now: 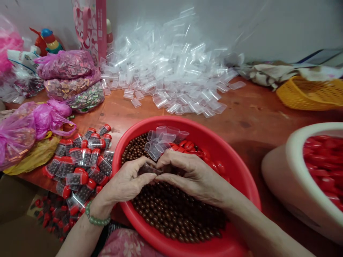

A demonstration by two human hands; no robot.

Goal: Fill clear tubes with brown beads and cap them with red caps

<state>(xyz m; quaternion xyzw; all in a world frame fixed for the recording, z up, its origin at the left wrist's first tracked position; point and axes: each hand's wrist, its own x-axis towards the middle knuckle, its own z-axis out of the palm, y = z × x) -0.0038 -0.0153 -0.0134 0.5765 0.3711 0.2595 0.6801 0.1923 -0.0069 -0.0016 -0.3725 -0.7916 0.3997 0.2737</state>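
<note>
Over a red basin (248,185) of brown beads (177,210), my left hand (131,180) and my right hand (193,175) meet at the fingertips. Between the fingers of my left hand is a clear plastic tube (148,169), partly hidden. My right hand's fingers are curled; what they hold, if anything, is hidden. Behind my hands, loose clear tubes (166,137) lie on the beads beside red caps (186,145). Left of the basin, filled tubes with red caps (76,178) lie heaped at the table edge.
A large pile of clear tubes (171,67) covers the back of the table. At right stand a white bucket (281,171) of red caps and a yellow basket (300,96). Plastic bags (66,66) are stacked at left. More capped tubes (55,216) lie below the table edge.
</note>
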